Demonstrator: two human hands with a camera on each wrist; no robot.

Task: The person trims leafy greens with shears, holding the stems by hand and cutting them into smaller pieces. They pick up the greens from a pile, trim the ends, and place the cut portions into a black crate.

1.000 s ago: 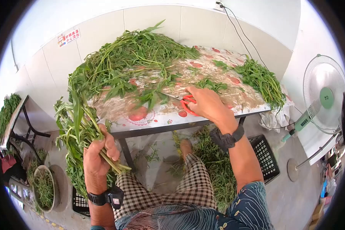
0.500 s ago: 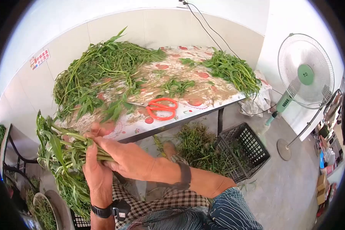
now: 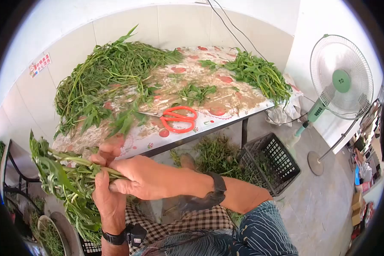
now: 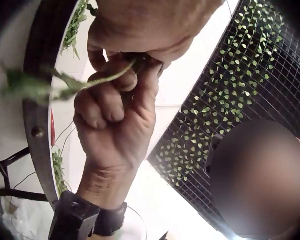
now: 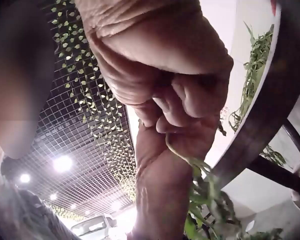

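At the left of the head view, my left hand (image 3: 109, 202) holds a bunch of leafy green stems (image 3: 66, 181) off the table's front edge. My right hand (image 3: 143, 177) is brought across to it, fingers curled round the stem ends close against the left thumb. The left wrist view shows the left hand's fingers (image 4: 102, 102) folded in, with one thin stem sticking out. In the right wrist view, the right hand (image 5: 160, 65) covers most of the grip. Red-handled scissors (image 3: 179, 119) lie on the table's front part, blades pointing left.
A large heap of greens (image 3: 111, 72) covers the back left of the patterned tablecloth (image 3: 247, 102); a smaller bunch (image 3: 258, 77) lies at its right end. Below are a black crate (image 3: 281, 164) and plant scraps (image 3: 217, 158). A standing fan (image 3: 341, 81) is at right.
My right hand has put the scissors down on the table and moved left to the bunch, gripping its stems beside the left hand. The head view has turned toward the right.
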